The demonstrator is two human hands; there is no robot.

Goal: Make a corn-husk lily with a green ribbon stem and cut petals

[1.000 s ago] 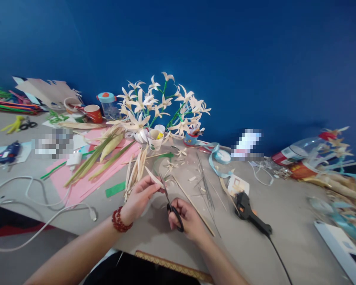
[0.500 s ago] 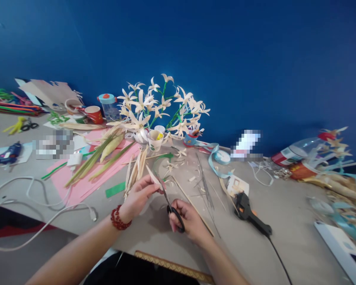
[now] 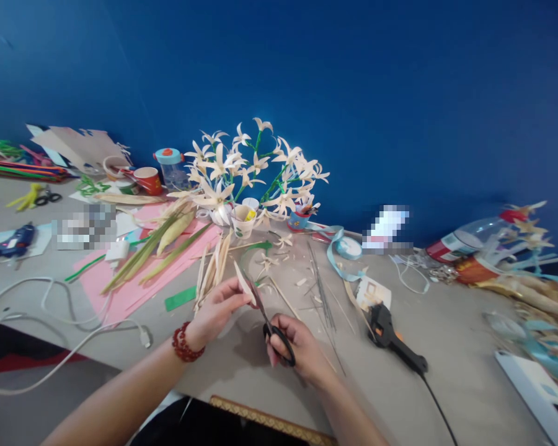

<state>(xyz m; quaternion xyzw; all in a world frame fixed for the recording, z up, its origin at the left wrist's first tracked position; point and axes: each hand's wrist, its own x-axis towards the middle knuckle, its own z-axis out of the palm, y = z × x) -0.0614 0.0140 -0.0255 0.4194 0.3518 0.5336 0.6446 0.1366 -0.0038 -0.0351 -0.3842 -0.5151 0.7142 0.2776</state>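
Note:
My left hand [image 3: 218, 310], with a red bead bracelet at the wrist, pinches a pale pointed strip of dried leaf [image 3: 243, 282] and holds it upright over the grey table [image 3: 446, 347]. My right hand [image 3: 297, 347] grips black-handled scissors [image 3: 272, 322]; their blades reach up to the lower edge of the strip. Just behind the hands lie a bundle of similar pale strips [image 3: 211, 269] and thin wires [image 3: 323, 291].
A bunch of cream paper-like flowers on green stems [image 3: 253, 170] stands at the back by the blue wall. A black glue gun [image 3: 390, 337] lies to the right, white cables [image 3: 51, 310] to the left, pink paper with green leaves [image 3: 134, 272] beyond.
The hands have stayed together over the table; the scissors have worked slightly along the strip and the right hand has drifted a little right and down.

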